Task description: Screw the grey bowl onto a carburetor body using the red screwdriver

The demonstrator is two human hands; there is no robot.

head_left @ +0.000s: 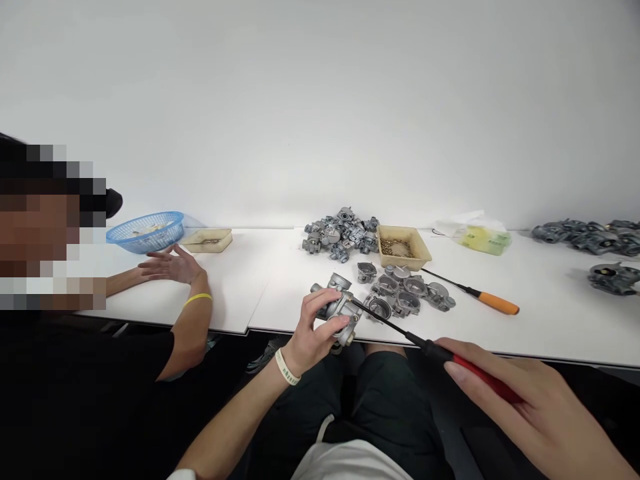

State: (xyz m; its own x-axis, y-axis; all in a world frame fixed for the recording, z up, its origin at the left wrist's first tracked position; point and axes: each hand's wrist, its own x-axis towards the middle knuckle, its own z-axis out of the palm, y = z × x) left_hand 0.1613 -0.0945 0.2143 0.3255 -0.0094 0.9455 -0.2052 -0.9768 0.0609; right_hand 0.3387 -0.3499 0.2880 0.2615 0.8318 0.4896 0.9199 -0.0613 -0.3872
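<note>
My left hand is closed around a grey metal carburetor body at the table's front edge. In my right hand is a screwdriver with a red and black handle, held at a slant. Its long dark shaft reaches to the carburetor, and the tip meets it near a small brass-coloured spot. Whether a screw sits under the tip is too small to tell. Just beyond lie several loose round metal carburetor bowls.
A heap of carburetor bodies stands behind, beside a cream tray of small screws. An orange-handled screwdriver lies to the right, near a plastic bag and more carburetors. At left, a co-worker's hands are near a blue basket.
</note>
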